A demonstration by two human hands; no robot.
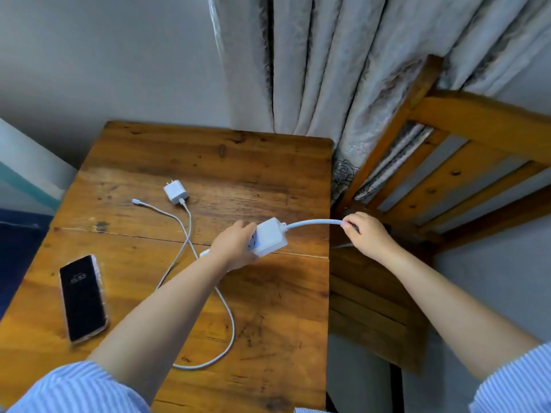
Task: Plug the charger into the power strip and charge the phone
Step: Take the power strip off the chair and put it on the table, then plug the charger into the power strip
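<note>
My left hand (235,245) grips a white power strip (269,238) above the right part of the wooden table (268,323), sockets turned toward my palm. My right hand (365,232) pinches the strip's thick white cord (313,223) just past the table's right edge. A white charger (175,191), prongs pointing away, lies flat further back on the table. Its thin cable (229,326) loops toward me and ends in a free plug (135,201). A black phone (83,298), screen lit, lies at the front left.
A wooden slatted chair (447,174) stands close against the table's right side. Grey curtains (343,70) hang behind the table and the chair. A wall lies behind the table on the left.
</note>
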